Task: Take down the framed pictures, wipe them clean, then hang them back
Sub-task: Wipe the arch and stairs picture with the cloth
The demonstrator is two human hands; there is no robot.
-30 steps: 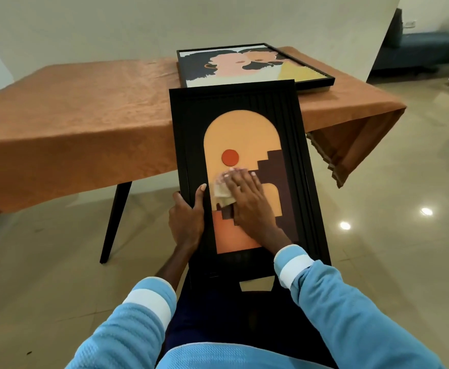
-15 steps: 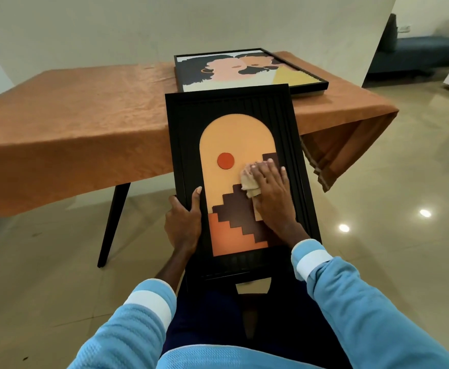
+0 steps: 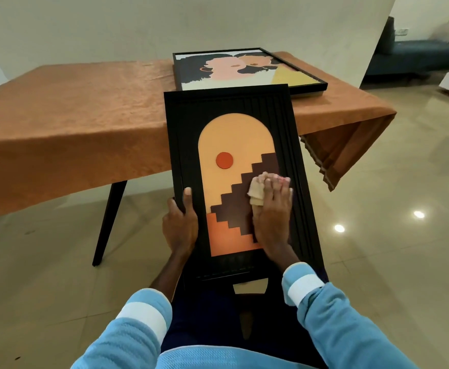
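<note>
A tall black-framed picture (image 3: 234,134) with an orange arch, a red dot and brown steps lies tilted on my lap, its top edge against the table. My left hand (image 3: 181,222) grips its left edge, thumb on the front. My right hand (image 3: 272,209) lies flat on the right side of the artwork and presses a small cream cloth (image 3: 255,191) under its fingers. A second black-framed picture (image 3: 244,70) showing two faces lies flat on the table behind.
The table (image 3: 85,107) wears an orange cloth that hangs over its edges, and a dark leg (image 3: 109,219) stands on the glossy tiled floor. A dark blue sofa (image 3: 415,54) sits at the far right beyond a white wall corner.
My right hand has slid the cloth from the middle of the artwork to its right side. My left hand has kept its grip on the left edge.
</note>
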